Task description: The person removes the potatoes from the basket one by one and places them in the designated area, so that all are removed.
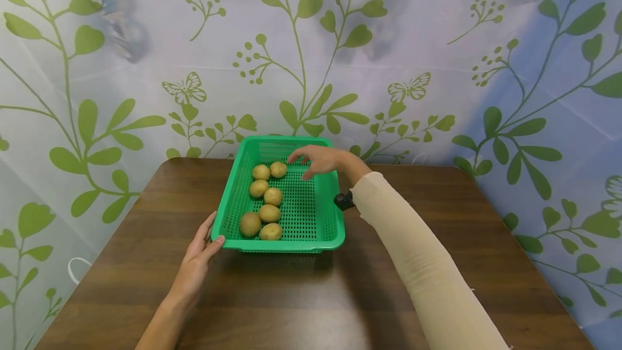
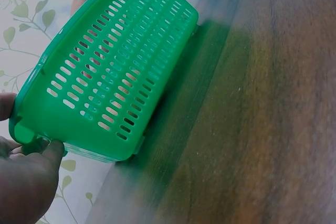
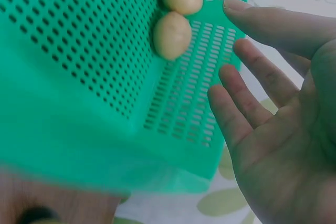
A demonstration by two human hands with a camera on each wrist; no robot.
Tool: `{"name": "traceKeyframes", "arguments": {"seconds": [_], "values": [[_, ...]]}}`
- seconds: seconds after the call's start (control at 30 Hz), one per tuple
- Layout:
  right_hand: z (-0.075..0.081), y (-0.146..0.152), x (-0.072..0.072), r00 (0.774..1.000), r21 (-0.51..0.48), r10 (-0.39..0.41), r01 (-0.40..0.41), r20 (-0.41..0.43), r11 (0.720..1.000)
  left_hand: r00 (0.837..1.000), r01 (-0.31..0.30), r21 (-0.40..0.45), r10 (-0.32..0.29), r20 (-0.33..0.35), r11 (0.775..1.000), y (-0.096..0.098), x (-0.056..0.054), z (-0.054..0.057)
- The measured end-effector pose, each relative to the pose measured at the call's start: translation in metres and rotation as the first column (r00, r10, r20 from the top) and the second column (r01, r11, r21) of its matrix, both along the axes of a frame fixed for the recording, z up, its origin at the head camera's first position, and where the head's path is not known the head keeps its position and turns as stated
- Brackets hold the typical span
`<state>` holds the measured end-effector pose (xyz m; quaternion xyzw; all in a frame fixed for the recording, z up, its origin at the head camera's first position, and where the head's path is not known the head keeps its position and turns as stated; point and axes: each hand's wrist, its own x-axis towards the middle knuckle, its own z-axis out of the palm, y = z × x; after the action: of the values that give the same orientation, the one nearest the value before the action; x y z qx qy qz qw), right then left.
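A green plastic basket [image 1: 323,244] with slotted walls stands on the table, several potatoes [image 1: 272,196] gathered along its left half. One at the front left, a rounder potato [image 1: 250,224], looks browner than the others. My left hand [image 1: 196,261] grips the basket's near left corner, thumb over the rim and fingers against the outer wall. In the left wrist view, the left fingers [image 2: 50,153] press under the rim. Above the basket's far right part hovers my right hand [image 1: 318,159], its fingers spread and holding nothing. The right wrist view shows the right palm [image 3: 283,145] beside the basket's end wall.
The brown wooden table [image 1: 282,301] extends around the basket. Behind it hangs a pale cloth [image 1: 340,80] printed with green leaves and butterflies. A dark wrist camera [image 1: 344,201] sticks out from the right sleeve [image 1: 418,253] next to the basket's right wall.
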<state>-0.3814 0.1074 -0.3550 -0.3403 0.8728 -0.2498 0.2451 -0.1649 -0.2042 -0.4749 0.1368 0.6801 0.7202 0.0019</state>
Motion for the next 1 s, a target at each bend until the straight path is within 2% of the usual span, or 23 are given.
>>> {"name": "traceKeyframes", "arguments": {"seconds": [0.43, 0.57, 0.7, 0.8, 0.9, 1.0], "values": [[-0.032, -0.035, -0.002, 0.996, -0.049, 0.073, -0.070, 0.057, 0.996, 1.000, 0.000, 0.009, -0.001, 0.011, 1.000, 0.001, 0.000, 0.000], [-0.040, -0.044, -0.002, 0.995, -0.058, 0.078, -0.074, 0.065, 0.996, 0.998, -0.025, -0.001, 0.025, 0.052, 1.000, 0.004, 0.001, 0.004], [-0.049, -0.049, 0.000, 0.995, -0.046, 0.073, -0.070, 0.067, 0.996, 0.991, -0.060, 0.012, 0.058, 0.120, 0.998, 0.010, 0.004, 0.010], [-0.056, -0.051, 0.001, 0.995, -0.035, 0.071, -0.069, 0.063, 0.997, 0.986, -0.067, 0.036, 0.060, 0.155, 0.997, 0.013, 0.005, 0.012], [-0.061, -0.054, 0.001, 0.995, -0.031, 0.081, -0.080, 0.053, 0.996, 0.985, -0.063, 0.056, 0.053, 0.167, 0.996, 0.014, 0.005, 0.012], [-0.064, -0.057, 0.002, 0.996, -0.014, 0.074, -0.073, 0.047, 0.997, 0.989, -0.053, 0.073, 0.043, 0.144, 0.996, 0.012, 0.005, 0.011]]}}
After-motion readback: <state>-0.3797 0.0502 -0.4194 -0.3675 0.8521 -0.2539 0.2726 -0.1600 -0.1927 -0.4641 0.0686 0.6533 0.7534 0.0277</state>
